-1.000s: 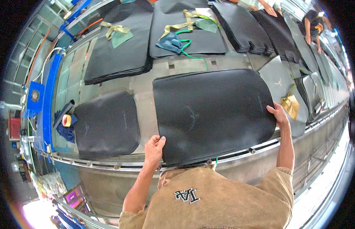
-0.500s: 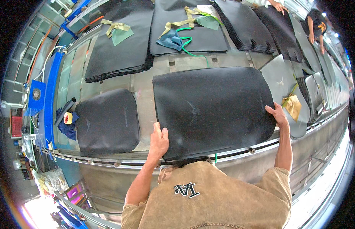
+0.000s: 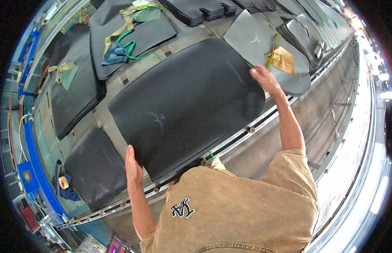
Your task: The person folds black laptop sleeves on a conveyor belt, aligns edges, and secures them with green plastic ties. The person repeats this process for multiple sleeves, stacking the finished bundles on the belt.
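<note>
Grey worktable (image 3: 105, 120) in a bright room, black stacks (image 3: 75, 95) across it, a blue frame (image 3: 42, 170) at its left end.
A large black sheet (image 3: 183, 105) lies along the near edge. The left hand (image 3: 133, 165) sets straight, close fingers against its left side; the right hand (image 3: 266, 79) bends at its right, grip unclear.

- Large black sheet stack (image 3: 191, 105): smooth, faintly shiny, rounded at its right end, with a pale feathery mark toward the left.
- Lies slanting, right end farther away, along the near edge of the surface (image 3: 106, 122).
</note>
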